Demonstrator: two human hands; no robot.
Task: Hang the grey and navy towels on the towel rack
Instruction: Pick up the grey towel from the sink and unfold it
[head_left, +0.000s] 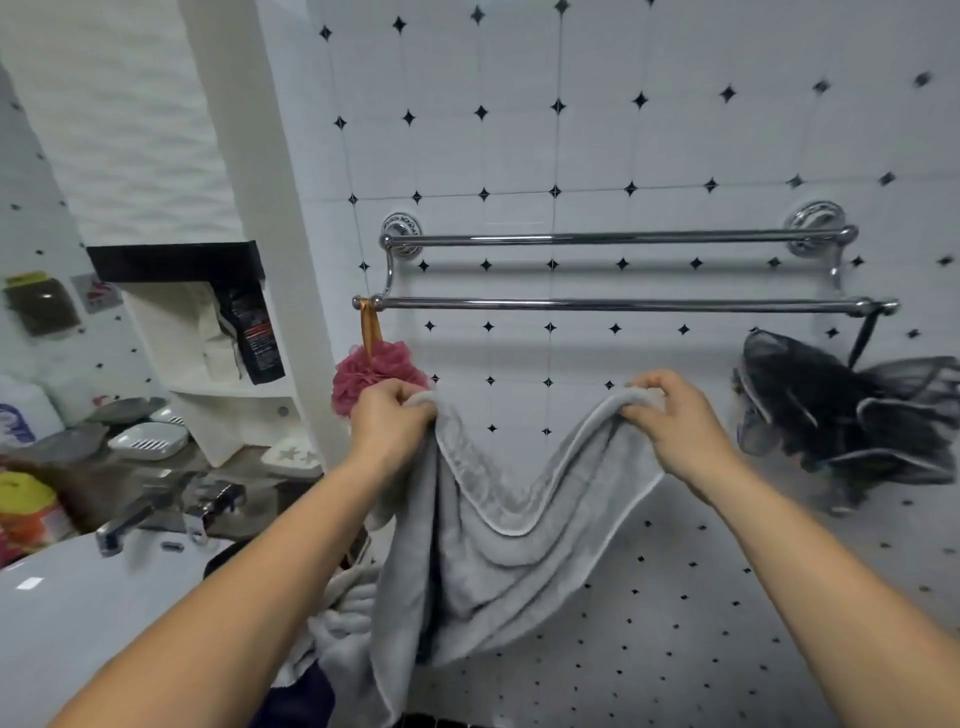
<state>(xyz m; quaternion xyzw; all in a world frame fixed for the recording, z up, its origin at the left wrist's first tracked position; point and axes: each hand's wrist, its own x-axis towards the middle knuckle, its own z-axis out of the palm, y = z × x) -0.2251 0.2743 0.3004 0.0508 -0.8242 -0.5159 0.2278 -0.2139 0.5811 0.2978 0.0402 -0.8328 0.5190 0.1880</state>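
I hold the grey towel (498, 540) spread between both hands, below the chrome towel rack (618, 304) on the tiled wall. My left hand (389, 421) grips its top left corner, and my right hand (675, 421) grips the top edge further right. The cloth sags in a V between them and hangs down in folds. Both bars of the double rack are bare. A dark navy cloth (301, 696) shows at the bottom, under my left forearm, partly hidden.
A pink bath sponge (374, 374) hangs from the rack's left end, just above my left hand. A black mesh sponge (852, 410) hangs from the right end. A white sink with a chrome tap (156, 514) and soap dishes lies to the left.
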